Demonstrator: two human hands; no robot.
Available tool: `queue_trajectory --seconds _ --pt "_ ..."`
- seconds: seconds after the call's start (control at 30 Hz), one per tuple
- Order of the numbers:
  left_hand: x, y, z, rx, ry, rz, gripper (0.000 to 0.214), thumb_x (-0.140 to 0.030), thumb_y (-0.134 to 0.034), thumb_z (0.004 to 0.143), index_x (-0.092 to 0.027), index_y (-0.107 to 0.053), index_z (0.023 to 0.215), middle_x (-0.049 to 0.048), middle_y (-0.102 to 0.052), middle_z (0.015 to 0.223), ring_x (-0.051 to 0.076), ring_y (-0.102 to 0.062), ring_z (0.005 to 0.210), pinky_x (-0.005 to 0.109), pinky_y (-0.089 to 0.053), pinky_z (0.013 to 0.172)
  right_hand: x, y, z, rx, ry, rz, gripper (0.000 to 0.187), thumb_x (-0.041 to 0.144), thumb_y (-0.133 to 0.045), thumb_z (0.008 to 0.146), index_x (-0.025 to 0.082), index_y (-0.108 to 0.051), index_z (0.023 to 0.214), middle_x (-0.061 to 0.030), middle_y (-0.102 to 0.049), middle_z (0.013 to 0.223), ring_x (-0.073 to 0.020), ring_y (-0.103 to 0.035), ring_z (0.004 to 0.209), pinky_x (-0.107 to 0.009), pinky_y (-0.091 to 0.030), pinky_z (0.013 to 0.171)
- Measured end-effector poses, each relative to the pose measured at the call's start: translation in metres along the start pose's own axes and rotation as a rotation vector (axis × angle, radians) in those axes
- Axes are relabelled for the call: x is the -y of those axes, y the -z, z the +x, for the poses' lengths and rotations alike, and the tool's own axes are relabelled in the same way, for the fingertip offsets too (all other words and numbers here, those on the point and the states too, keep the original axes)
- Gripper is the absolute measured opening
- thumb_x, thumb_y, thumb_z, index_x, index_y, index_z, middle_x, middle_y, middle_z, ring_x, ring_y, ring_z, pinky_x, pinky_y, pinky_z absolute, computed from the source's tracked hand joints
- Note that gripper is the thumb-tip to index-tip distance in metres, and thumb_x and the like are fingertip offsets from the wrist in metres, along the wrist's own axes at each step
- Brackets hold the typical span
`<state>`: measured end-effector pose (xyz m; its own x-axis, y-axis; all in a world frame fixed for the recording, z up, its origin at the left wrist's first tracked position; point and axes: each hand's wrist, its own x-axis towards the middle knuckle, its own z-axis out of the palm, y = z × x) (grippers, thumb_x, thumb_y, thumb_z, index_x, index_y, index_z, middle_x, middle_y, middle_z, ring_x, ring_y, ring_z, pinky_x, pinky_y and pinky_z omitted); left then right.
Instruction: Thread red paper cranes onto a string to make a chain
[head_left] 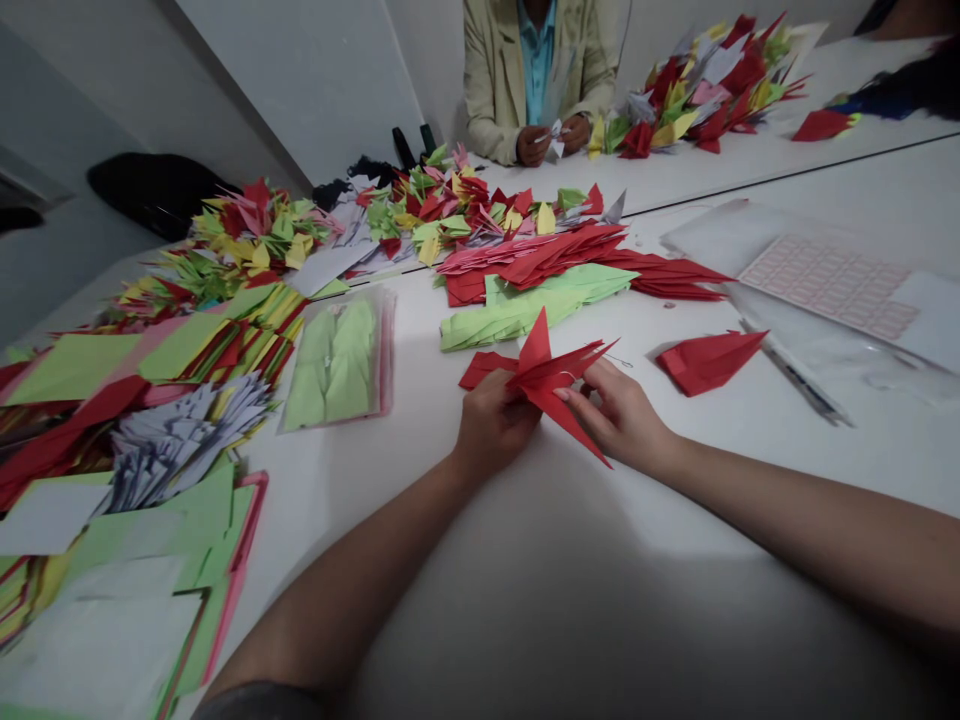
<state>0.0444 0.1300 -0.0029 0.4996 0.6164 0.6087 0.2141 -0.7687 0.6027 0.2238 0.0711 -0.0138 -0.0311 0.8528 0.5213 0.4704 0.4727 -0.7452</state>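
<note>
In the middle of the head view, a red folded paper piece (546, 372) with several pointed flaps is held above the white table. My left hand (498, 420) is closed round its lower left side, with some fingers hidden behind the paper. My right hand (616, 405) pinches the piece from the right with thumb and fingers. Just beyond my hands lies a stack of light green folded paper (536, 308), and behind that are red folded papers (570, 255). Right of my right hand rests another red folded piece (709, 360).
Left of my hands lies a plastic packet of green folded paper (337, 360). Coloured paper stacks (127, 560) fill the left side. Heaps of folded paper (480, 200) line the back. A pen (806, 385) and plastic sleeves lie right. Across the table, a person (536, 80) holds white paper.
</note>
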Motion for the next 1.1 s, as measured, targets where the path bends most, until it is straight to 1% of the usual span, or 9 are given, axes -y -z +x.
queue_trajectory --seconds 0.1,0.27,0.47,0.7,0.77,0.83,0.93,1.03,1.1 --pt "-0.005 0.000 0.001 -0.020 0.044 0.000 0.008 -0.017 -0.066 0.077 -0.016 -0.067 0.085 0.0044 -0.069 0.079 0.015 -0.062 0.070 0.026 -0.049 0.063 0.002 0.000 0.001 -0.005 -0.015 -0.003 0.009 0.027 -0.050 0.094 0.022 -0.056 0.098 -0.0062 -0.058 0.092 -0.0195 -0.053 0.082 -0.032 -0.044 0.069" --pt "-0.006 -0.002 0.002 -0.063 0.113 -0.018 0.003 -0.017 -0.066 0.074 -0.015 -0.065 0.072 0.0030 -0.067 0.072 0.012 -0.059 0.060 0.022 -0.047 0.054 0.002 0.000 0.003 -0.068 -0.046 -0.001 0.016 0.027 -0.049 0.095 0.021 -0.049 0.080 -0.0027 -0.051 0.080 -0.0170 -0.050 0.076 -0.030 -0.042 0.069" --pt "-0.006 -0.003 0.003 -0.078 0.100 -0.037 0.005 -0.018 -0.066 0.075 -0.015 -0.065 0.070 0.0026 -0.066 0.070 0.012 -0.059 0.060 0.022 -0.048 0.054 0.002 0.000 0.002 -0.105 -0.036 0.000 0.015 0.028 -0.048 0.096 0.022 -0.050 0.082 -0.0029 -0.052 0.082 -0.0169 -0.051 0.077 -0.031 -0.043 0.070" --pt "0.002 -0.003 0.002 -0.123 0.237 -0.044 0.013 -0.024 -0.068 0.076 -0.016 -0.064 0.066 -0.0007 -0.059 0.059 0.012 -0.054 0.053 0.024 -0.047 0.050 -0.010 0.007 0.006 -0.283 -0.247 0.121 0.021 0.042 -0.053 0.093 0.022 -0.059 0.091 -0.0054 -0.058 0.095 -0.0183 -0.056 0.086 -0.030 -0.045 0.067" --pt "0.003 -0.003 0.002 -0.150 0.273 -0.059 0.016 -0.025 -0.068 0.076 -0.016 -0.063 0.064 -0.0009 -0.058 0.057 0.012 -0.053 0.052 0.024 -0.047 0.049 -0.008 0.008 0.004 -0.249 -0.239 0.195 0.026 0.044 -0.051 0.094 0.021 -0.062 0.088 -0.0056 -0.061 0.093 -0.0181 -0.057 0.083 -0.030 -0.046 0.066" --pt "0.004 -0.003 0.002 -0.165 0.289 -0.057 0.017 -0.025 -0.068 0.076 -0.016 -0.063 0.062 -0.0012 -0.058 0.056 0.012 -0.052 0.051 0.024 -0.046 0.048 -0.004 0.008 0.001 -0.198 -0.256 0.276 0.035 0.047 -0.044 0.096 0.020 -0.064 0.085 -0.0037 -0.062 0.075 -0.0160 -0.057 0.069 -0.029 -0.045 0.060" --pt "0.004 -0.002 0.002 -0.133 0.274 -0.045 0.010 -0.024 -0.069 0.075 -0.017 -0.068 0.068 -0.0005 -0.063 0.062 0.012 -0.056 0.056 0.024 -0.048 0.052 0.002 0.007 -0.002 -0.160 -0.354 0.312 0.033 0.048 -0.046 0.095 0.021 -0.065 0.091 0.0041 -0.048 0.047 -0.0119 -0.044 0.043 -0.026 -0.035 0.045" --pt "0.005 -0.002 0.000 -0.081 0.252 -0.058 0.007 -0.018 -0.068 0.074 -0.017 -0.072 0.080 0.0016 -0.069 0.075 0.014 -0.062 0.065 0.024 -0.051 0.060 0.002 0.005 0.000 -0.150 -0.344 0.312 0.026 0.044 -0.058 0.090 0.022 -0.063 0.103 0.0045 -0.053 0.053 -0.0107 -0.043 0.044 -0.025 -0.034 0.044" --pt "0.005 -0.002 -0.001 -0.050 0.235 -0.055 0.012 -0.013 -0.066 0.073 -0.017 -0.072 0.083 0.0025 -0.070 0.076 0.014 -0.063 0.067 0.024 -0.051 0.060 -0.001 0.004 0.002 -0.142 -0.310 0.290 0.024 0.041 -0.061 0.088 0.021 -0.065 0.100 0.0015 -0.060 0.065 -0.0106 -0.047 0.049 -0.025 -0.037 0.048"
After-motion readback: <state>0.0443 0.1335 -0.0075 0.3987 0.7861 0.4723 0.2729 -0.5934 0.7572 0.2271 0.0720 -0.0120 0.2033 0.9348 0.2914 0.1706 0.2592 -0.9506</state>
